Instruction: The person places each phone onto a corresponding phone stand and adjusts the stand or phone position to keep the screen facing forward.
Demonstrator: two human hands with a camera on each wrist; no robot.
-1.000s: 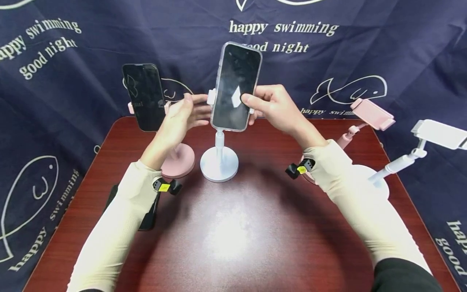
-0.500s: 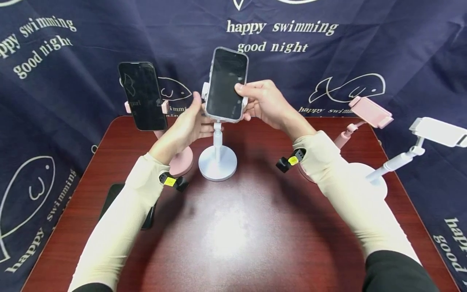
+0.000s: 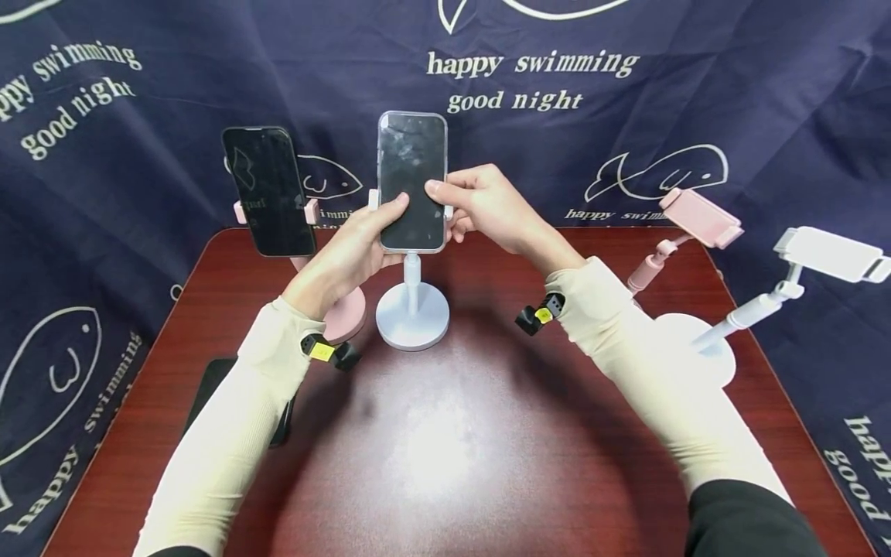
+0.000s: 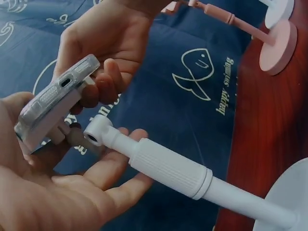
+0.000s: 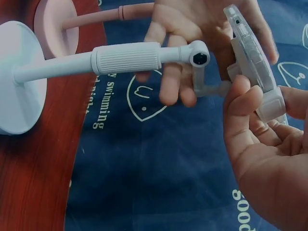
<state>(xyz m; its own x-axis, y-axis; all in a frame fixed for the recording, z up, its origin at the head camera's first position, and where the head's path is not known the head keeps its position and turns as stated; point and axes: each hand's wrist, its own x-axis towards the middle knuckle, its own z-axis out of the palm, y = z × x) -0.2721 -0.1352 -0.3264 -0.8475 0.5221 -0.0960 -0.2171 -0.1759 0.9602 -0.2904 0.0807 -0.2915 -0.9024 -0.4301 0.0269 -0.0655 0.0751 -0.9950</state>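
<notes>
A phone in a clear case (image 3: 412, 158) stands upright in the clamp (image 5: 272, 106) of a white phone stand (image 3: 413, 317), its dark screen towards me. My left hand (image 3: 351, 251) grips the phone's lower left, thumb on the screen and fingers behind; the left wrist view shows these fingers (image 4: 108, 168) stretched out near the stand's hinge. With its thumb on the screen's right edge, my right hand (image 3: 490, 205) pinches the phone and clamp, its fingers (image 5: 240, 98) curled behind. A ribbed collar (image 4: 171, 166) sits on the stem below the hinge. Parts of the clamp are hidden.
Left of it, a pink stand (image 3: 344, 317) holds another dark phone (image 3: 270, 189). A further phone (image 3: 209, 379) lies partly under my left forearm. On the right stand a pink holder (image 3: 699, 216) and a white holder (image 3: 831, 254). Printed navy cloth (image 3: 529, 139) hangs behind the table (image 3: 487, 495).
The phone has turned from tilted to nearly straight and shifted left and slightly down in view. My left hand has moved right, its thumb now on the screen. My right hand has moved left with it.
</notes>
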